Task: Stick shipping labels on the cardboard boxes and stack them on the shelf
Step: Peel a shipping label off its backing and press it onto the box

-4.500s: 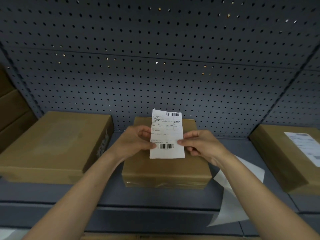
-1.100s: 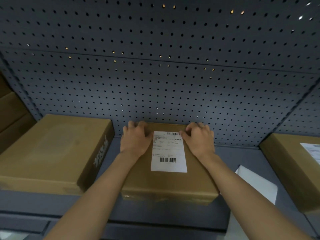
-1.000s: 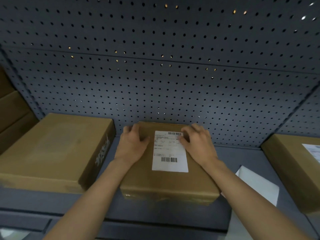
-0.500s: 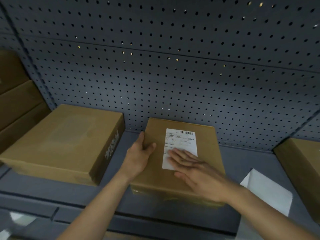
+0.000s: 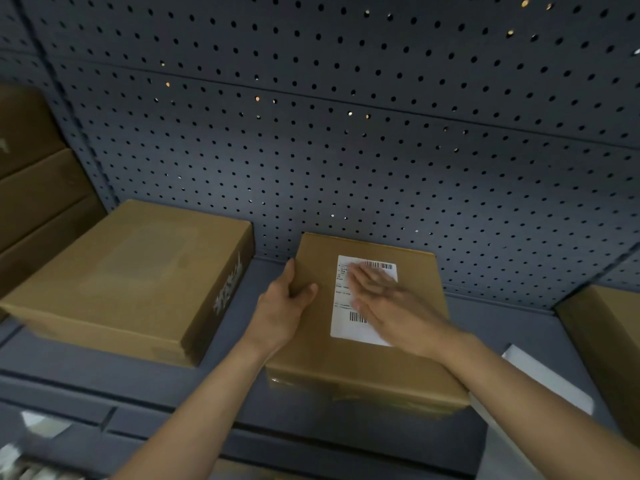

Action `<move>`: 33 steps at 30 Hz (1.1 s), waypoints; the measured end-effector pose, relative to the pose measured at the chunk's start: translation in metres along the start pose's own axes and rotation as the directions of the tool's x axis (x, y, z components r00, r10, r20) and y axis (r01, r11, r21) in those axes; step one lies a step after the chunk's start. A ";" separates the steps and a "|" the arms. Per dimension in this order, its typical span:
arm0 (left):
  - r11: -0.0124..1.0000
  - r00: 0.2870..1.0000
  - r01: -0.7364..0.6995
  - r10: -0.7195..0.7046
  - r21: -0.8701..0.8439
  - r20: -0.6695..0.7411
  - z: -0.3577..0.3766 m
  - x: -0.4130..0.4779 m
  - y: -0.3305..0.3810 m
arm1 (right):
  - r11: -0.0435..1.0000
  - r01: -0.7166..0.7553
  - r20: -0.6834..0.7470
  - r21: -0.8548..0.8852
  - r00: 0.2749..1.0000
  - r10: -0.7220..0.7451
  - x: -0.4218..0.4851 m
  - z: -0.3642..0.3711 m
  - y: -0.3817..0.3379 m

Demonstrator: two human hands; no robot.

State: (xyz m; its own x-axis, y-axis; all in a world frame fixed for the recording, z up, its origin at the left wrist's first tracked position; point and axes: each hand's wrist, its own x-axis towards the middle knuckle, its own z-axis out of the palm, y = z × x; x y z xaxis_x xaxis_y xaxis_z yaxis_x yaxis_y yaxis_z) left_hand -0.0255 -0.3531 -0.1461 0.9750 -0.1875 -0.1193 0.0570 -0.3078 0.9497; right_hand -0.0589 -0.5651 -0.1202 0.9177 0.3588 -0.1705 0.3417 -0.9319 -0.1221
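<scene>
A white shipping label [image 5: 341, 327] lies atop the brown cardboard box [image 5: 363, 368] on the grey metal shelf [image 5: 502, 323], before the perforated back panel [image 5: 346, 150]. A larger flat cardboard box [image 5: 128, 278] sits to its left, a white paper sheet [image 5: 547, 379] just right, another cardboard box [image 5: 609, 341] beyond.

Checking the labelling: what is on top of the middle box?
A white label lies flat on the box. The right hand lies flat over it, hiding part of the print. The left hand grips the box's left edge, thumb on top.

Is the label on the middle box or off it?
On: the label lies flat on the box top, with the right hand and its straight fingers pressed across it.
</scene>
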 end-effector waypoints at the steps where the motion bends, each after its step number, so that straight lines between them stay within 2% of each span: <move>1: 1.000 1.000 -0.003 0.003 0.011 -0.003 0.000 0.001 -0.001 | 0.998 0.052 0.011 -0.028 0.999 -0.051 -0.006 0.001 -0.013; 4: 1.000 1.000 -0.007 0.007 0.031 -0.014 0.000 0.003 -0.003 | 0.981 0.165 -0.026 -0.106 0.985 -0.169 -0.019 0.008 -0.044; 6: 1.000 1.000 0.005 -0.004 0.016 -0.015 0.000 0.004 -0.005 | 0.981 0.177 -0.021 -0.079 0.984 -0.179 -0.018 0.008 -0.044; 8: 1.000 1.000 0.013 -0.013 -0.005 -0.014 -0.001 0.004 -0.007 | 0.989 0.148 0.007 -0.004 0.989 -0.148 -0.010 0.004 -0.033; 12: 0.999 0.999 0.038 -0.038 -0.038 0.000 -0.001 0.004 -0.005 | 0.995 -0.007 0.004 0.095 1.000 0.007 0.020 -0.006 -0.004; 18: 0.998 0.999 0.040 -0.040 -0.057 -0.003 -0.001 0.004 -0.007 | 0.996 -0.090 -0.060 0.010 0.994 0.091 0.049 -0.012 0.003; 23: 0.999 0.999 0.032 -0.032 -0.025 -0.014 0.000 0.005 -0.007 | 0.999 0.028 -0.026 -0.017 0.999 -0.028 0.023 -0.005 -0.023; 27: 1.000 0.999 0.022 -0.021 0.021 -0.028 0.000 0.005 -0.007 | 0.994 0.100 -0.071 -0.038 0.992 -0.103 -0.003 0.003 -0.054; 33: 1.000 0.999 0.025 -0.025 0.008 -0.023 -0.002 0.004 -0.006 | 0.992 0.123 -0.027 0.033 0.992 -0.122 -0.010 0.005 -0.052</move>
State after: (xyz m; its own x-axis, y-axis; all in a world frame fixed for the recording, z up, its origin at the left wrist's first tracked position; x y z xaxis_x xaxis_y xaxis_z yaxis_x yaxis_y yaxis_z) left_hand -0.0214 -0.3506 -0.1518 0.9779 -0.1587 -0.1364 0.0797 -0.3201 0.9440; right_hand -0.0865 -0.5202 -0.1173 0.8743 0.4683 -0.1275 0.4451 -0.8784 -0.1742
